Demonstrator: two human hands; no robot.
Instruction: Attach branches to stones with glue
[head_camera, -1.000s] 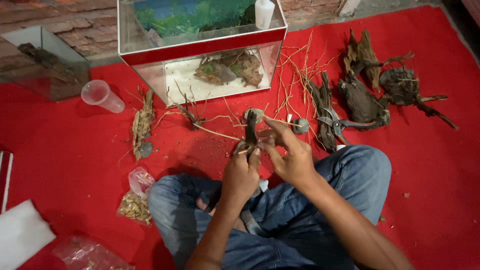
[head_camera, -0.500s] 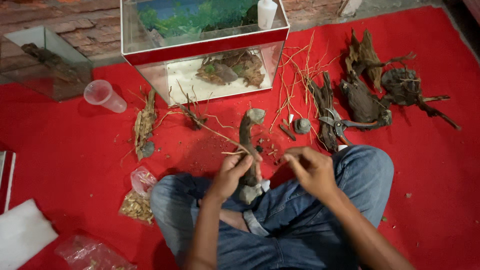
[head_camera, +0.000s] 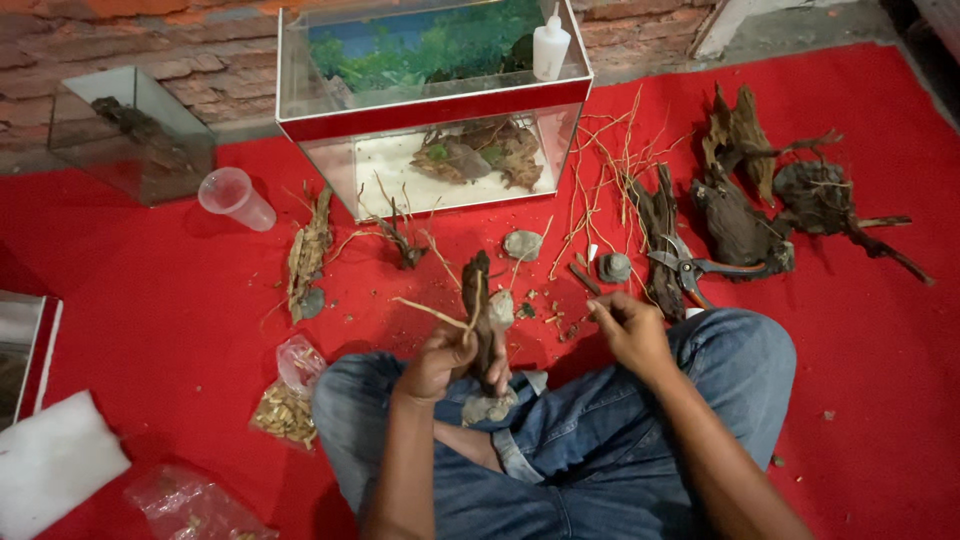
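Left hand (head_camera: 440, 358): clenched round the lower half of an upright driftwood stick (head_camera: 477, 315), held over the lap.
Right hand (head_camera: 628, 335): loosely curled, fingertips pinched together; whether they hold anything I cannot tell.
Handling: wood looks stiff and light; its thin twigs (head_camera: 432, 313) likely snap, so the thick trunk seems the safest hold.
Room: shears (head_camera: 688, 268) and stones (head_camera: 522, 244) lie near on the red cloth (head_camera: 880, 350); the aquarium (head_camera: 430, 110) stands beyond.

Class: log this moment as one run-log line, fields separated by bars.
left hand: grips upright driftwood with twig | right hand: apart, fingers pinched, contents unclear | nearby: shears, stones, glass tank | surface: red mat
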